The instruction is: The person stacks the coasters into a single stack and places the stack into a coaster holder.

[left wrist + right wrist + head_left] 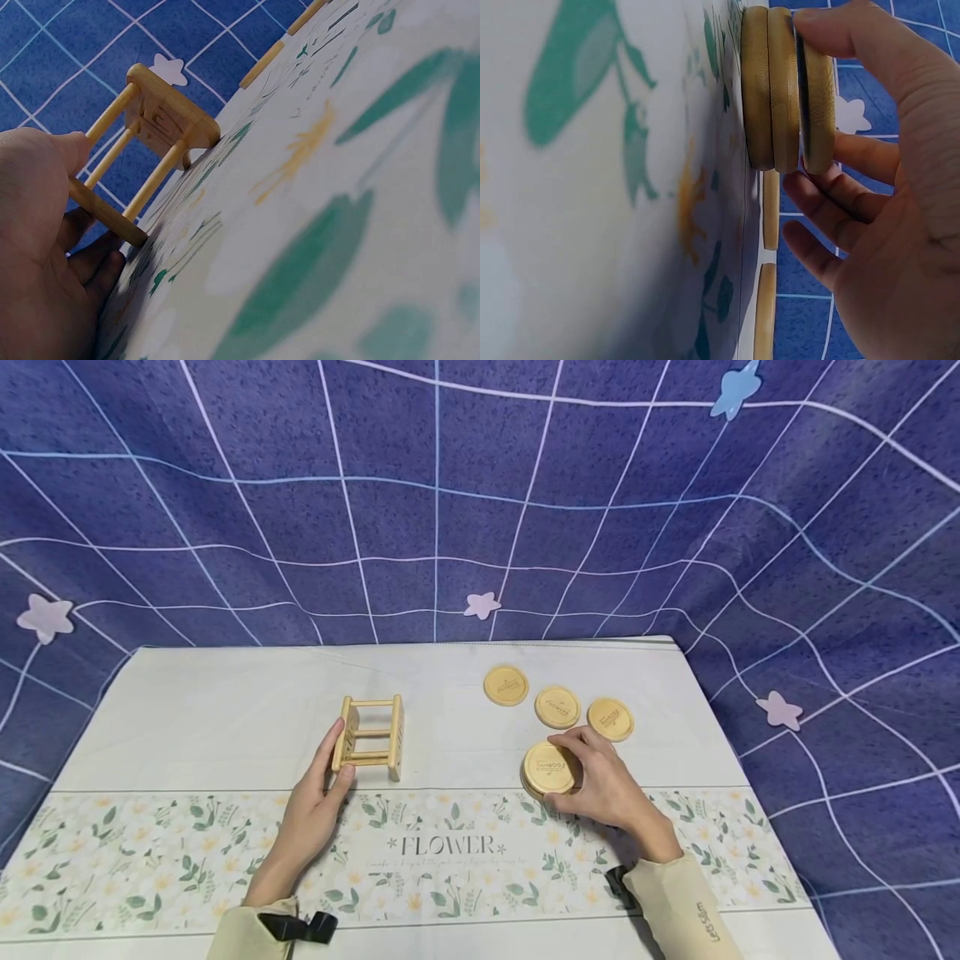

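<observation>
My left hand point(310, 812) holds the near left side of a small wooden coaster rack point(396, 739), whose side panels are joined by thin rods. The left wrist view shows thumb and fingers on either side of one panel point(109, 213), the rack standing on the cloth. My right hand point(606, 787) pinches the top round wooden coaster point(549, 767) of a small stack by its edges. In the right wrist view that coaster point(821, 112) sits slightly apart from the two coasters point(784, 90) beneath it, a thin dark gap between. Printed lettering marks its face.
Three more round coasters lie flat behind the stack: one at the left point(506, 685), one in the middle point(557, 707), one at the right point(611, 719). A white tablecloth point(225, 718) with a floral band covers the table. Behind hangs a blue gridded curtain point(405, 527).
</observation>
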### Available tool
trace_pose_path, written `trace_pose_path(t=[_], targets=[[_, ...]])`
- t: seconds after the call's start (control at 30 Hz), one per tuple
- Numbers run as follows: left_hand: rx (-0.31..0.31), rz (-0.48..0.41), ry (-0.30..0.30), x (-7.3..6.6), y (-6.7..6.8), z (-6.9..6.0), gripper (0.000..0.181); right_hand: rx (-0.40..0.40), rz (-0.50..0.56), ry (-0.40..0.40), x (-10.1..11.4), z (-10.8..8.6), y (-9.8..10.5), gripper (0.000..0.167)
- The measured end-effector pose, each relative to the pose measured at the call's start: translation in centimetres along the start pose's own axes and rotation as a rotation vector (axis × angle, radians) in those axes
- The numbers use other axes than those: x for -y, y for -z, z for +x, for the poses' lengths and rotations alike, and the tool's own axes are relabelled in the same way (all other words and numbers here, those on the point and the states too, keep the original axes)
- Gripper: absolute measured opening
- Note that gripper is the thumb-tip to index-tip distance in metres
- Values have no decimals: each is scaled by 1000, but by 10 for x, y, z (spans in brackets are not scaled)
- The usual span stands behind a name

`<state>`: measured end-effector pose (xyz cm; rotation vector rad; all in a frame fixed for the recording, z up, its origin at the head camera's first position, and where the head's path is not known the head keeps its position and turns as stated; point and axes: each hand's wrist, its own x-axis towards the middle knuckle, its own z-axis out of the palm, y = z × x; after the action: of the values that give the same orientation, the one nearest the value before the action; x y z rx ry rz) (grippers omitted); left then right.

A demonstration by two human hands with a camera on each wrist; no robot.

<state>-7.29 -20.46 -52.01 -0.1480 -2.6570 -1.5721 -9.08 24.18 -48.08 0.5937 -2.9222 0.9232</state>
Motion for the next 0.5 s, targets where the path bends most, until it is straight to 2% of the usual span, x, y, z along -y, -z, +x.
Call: trace_pose_path(t=[0.5], targets=[[-1,5,1,-1,0,0,70,13,-5,-4,-1,-1,-1,84]])
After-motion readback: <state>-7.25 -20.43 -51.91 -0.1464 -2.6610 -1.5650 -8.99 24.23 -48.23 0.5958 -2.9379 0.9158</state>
